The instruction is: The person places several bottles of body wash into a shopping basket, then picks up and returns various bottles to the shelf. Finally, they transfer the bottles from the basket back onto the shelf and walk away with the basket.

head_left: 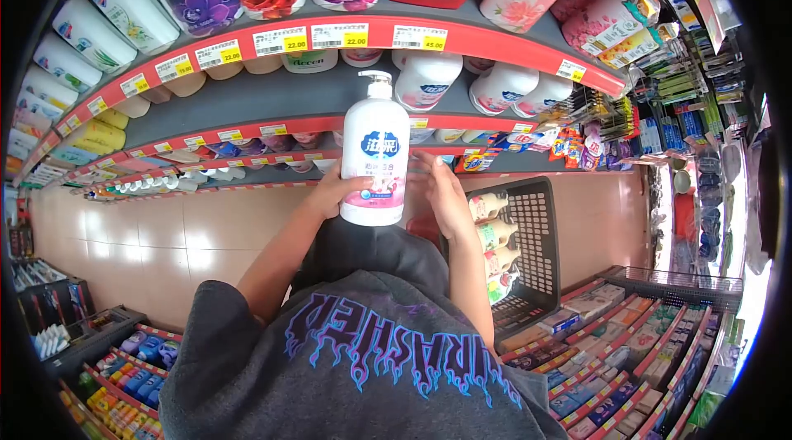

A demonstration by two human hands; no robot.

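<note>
A white pump bottle [375, 122] with a blue and pink label stands upright in front of me, its pump head at the top. My left hand [334, 191] grips its lower left side, with the thumb across the front of the label. Beside the bottle's right side is my right hand [445, 195], its fingers apart and slightly curved. A small gap shows between those fingers and the bottle.
Store shelves [247, 106] with price tags and rows of bottles curve across the front. A black shopping basket [540, 246] with several bottles [495, 234] is at my right. Low display racks [635, 357] stand at lower right, and tiled floor [157, 242] shows on the left.
</note>
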